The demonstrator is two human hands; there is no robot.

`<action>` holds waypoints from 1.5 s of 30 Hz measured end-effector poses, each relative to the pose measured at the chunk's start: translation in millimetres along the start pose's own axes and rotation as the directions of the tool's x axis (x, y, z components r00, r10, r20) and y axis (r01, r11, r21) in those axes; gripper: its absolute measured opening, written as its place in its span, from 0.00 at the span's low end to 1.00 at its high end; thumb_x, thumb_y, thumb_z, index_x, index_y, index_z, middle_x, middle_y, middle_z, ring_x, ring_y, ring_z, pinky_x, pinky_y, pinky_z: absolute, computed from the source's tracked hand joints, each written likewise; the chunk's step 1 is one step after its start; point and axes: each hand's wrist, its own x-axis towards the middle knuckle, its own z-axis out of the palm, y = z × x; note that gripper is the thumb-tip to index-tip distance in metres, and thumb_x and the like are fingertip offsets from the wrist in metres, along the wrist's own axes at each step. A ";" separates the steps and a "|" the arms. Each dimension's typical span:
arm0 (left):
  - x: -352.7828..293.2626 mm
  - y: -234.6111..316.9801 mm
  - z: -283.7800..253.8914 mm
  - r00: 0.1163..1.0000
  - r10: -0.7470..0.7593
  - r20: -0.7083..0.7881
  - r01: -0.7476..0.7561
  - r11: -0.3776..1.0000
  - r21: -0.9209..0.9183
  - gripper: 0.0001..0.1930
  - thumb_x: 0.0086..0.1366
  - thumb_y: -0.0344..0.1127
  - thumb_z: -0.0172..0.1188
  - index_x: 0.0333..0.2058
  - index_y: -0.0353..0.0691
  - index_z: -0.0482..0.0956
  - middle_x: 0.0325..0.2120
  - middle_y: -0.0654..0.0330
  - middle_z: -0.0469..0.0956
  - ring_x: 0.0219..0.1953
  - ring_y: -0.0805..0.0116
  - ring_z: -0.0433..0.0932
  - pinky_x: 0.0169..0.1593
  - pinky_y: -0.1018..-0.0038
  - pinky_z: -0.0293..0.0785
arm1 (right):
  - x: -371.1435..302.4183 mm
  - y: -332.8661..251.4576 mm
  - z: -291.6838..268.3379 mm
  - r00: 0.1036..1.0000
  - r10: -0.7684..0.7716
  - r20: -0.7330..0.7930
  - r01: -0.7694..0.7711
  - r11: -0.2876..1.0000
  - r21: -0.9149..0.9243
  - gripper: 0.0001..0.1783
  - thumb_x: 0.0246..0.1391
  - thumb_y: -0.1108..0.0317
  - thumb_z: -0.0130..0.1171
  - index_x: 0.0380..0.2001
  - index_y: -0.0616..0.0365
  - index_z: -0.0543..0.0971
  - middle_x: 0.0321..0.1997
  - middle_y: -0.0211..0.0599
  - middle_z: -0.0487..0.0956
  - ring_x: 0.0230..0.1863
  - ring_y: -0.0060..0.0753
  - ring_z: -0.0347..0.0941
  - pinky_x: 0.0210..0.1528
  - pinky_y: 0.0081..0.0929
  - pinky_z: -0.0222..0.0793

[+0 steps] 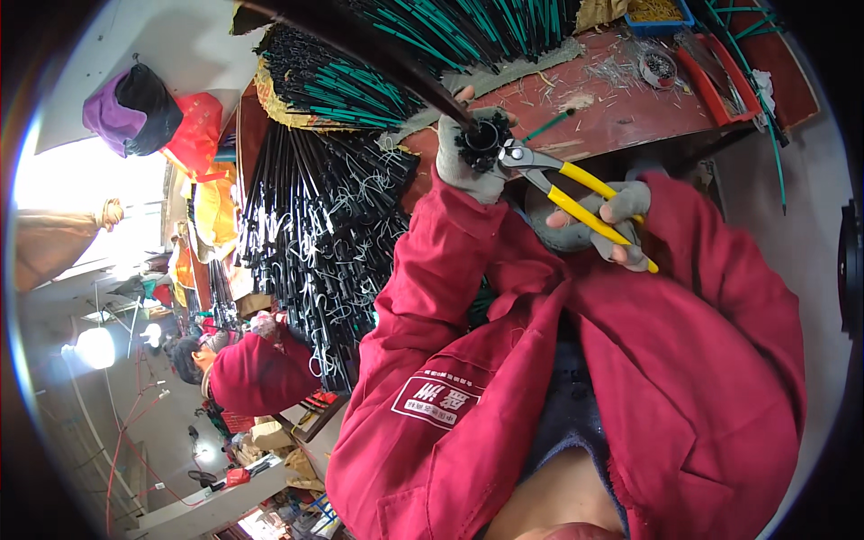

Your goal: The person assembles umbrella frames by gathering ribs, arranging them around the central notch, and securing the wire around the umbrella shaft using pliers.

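1. Our gloved left hand (pixel 472 166) is closed around a black ring-shaped part (pixel 484 137), where a dark pole (pixel 396 67) slanting in from beyond that hand ends.
2. Our gloved right hand (pixel 624 206) is clamped on yellow-handled pliers (pixel 578 211); their head reaches just beside the left hand, and we cannot tell whether it touches the black part.
3. Beyond our left hand we see green-and-black rods (pixel 432 40) on a red table (pixel 643 117); left of it, black rods with white loops (pixel 301 202).
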 end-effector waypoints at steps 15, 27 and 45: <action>4.1 4.1 -11.9 0.997 -0.071 -0.042 0.066 0.992 -0.110 0.19 0.57 0.47 0.50 0.46 0.48 0.64 0.25 0.49 0.73 0.23 0.59 0.73 0.22 0.65 0.71 | -1.1 -7.8 23.1 0.954 0.038 -0.298 -0.116 0.961 -0.250 0.39 0.38 0.72 0.59 0.56 0.58 0.57 0.29 0.43 0.75 0.27 0.31 0.73 0.28 0.25 0.70; -1.4 -14.3 -16.4 0.845 0.493 0.207 -0.530 0.725 0.439 0.27 0.42 0.12 0.54 0.43 0.41 0.61 0.34 0.59 0.68 0.35 0.70 0.71 0.36 0.76 0.72 | 16.2 0.4 32.0 0.648 -0.682 -0.340 -0.324 0.156 -0.933 0.39 0.43 0.57 0.56 0.59 0.44 0.53 0.41 0.45 0.69 0.39 0.49 0.69 0.38 0.35 0.66; -5.7 -13.8 -13.3 0.877 0.382 0.290 -0.454 0.856 0.247 0.21 0.48 0.13 0.51 0.41 0.41 0.63 0.35 0.56 0.68 0.33 0.68 0.71 0.35 0.73 0.71 | 4.1 -21.0 15.6 0.880 -0.125 -0.458 -0.128 0.867 -0.482 0.17 0.48 0.59 0.52 0.40 0.56 0.72 0.15 0.34 0.70 0.13 0.25 0.67 0.16 0.26 0.64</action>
